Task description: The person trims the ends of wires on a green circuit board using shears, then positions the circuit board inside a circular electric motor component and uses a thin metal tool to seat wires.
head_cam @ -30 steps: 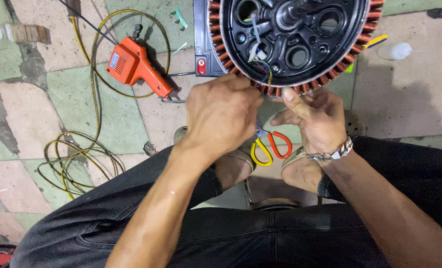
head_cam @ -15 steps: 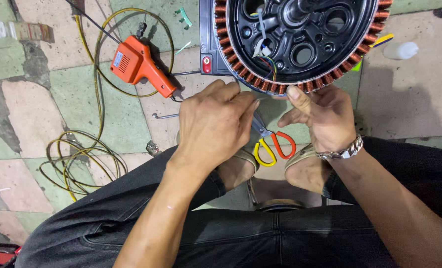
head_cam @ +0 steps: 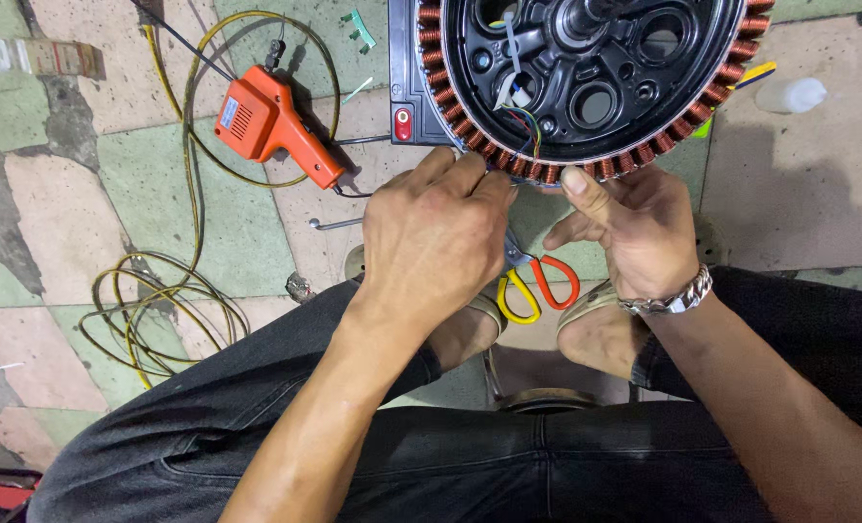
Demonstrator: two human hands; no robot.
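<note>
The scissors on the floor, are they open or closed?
Closed, it seems: the scissors have their yellow and orange handle loops touching; the left hand hides the blades.

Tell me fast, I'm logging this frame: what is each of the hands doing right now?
Left hand: fingers curled at the stator's lower rim; any grip is hidden.
Right hand: thumb pressed on the rim's copper coils; holds nothing visible.

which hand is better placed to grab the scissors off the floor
Left, probably. The left hand lies right over the blades of the scissors, whereas the right hand has its thumb pressed on the coil ring of the stator.
</note>
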